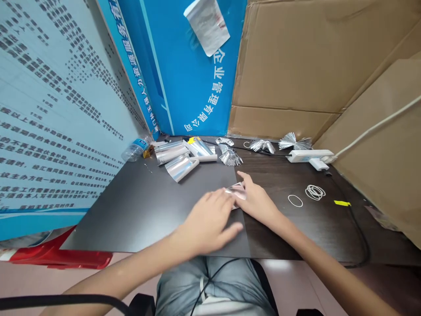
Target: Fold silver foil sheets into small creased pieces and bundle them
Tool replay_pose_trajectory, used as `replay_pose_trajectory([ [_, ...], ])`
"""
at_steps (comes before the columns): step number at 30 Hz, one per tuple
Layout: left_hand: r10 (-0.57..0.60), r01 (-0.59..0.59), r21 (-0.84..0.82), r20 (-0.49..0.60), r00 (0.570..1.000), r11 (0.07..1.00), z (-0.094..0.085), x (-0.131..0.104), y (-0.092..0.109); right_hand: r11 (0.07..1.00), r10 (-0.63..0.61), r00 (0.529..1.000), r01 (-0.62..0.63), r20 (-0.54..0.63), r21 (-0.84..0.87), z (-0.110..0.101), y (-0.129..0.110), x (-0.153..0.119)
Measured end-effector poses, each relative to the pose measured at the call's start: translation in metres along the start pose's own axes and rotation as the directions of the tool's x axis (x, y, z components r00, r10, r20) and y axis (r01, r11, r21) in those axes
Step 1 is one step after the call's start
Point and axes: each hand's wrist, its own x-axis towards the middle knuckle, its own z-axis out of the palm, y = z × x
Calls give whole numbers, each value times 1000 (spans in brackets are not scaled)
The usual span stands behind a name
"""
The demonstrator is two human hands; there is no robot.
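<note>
Foil piece (237, 190) looks light, slick, easily creased, best held by edges; left hand (210, 219) fingers together, right hand (258, 199) thumb and forefinger spread.

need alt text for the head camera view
A person's left hand and right hand touch a small silvery sheet on a dark desk. Beyond lie curled silver sheets and fringed silver bundles; white bands and a power strip sit at right.

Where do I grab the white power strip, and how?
Probably best: grip the strip across its left part, coming from above on the near side. It's long and narrow, a plug crowds its right end, and silver fringe sits just behind it.
</note>
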Motion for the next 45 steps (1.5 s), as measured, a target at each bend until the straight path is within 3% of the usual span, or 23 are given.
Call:
replay_pose_trajectory([
  [3,-35,31,25,155,987,999,34,-21,21,971,-126,988,104,-92,-214,3,2,-8],
  [6,-56,60,-17,198,979,998,46,-26,20,884,-359,917,273,-176,-379,2,0,-24],
  [9,-43,57,-71,183,982,996,38,-19,11,807,-532,847,503,-12,-308,2,-2,-40],
  [12,-75,95,-96,193,978,991,29,-13,6,832,-496,856,516,145,-205,3,0,-49],
  [15,-131,155,-92,229,965,984,29,-16,3,865,-433,883,464,179,-193,4,4,-49],
  [21,-186,203,-46,236,954,978,32,-27,-6,878,-410,891,443,194,-180,-5,2,-32],
  [27,-174,182,0,299,938,983,25,-28,-11,848,-353,929,369,115,-380,-7,12,-26],
  [33,-125,138,-4,390,912,990,15,-24,-13,811,-289,952,302,106,-501,-4,15,-33],
  [45,-62,67,5,460,886,998,-1,-27,-23,828,-201,970,244,139,-505,-7,12,-34],
])
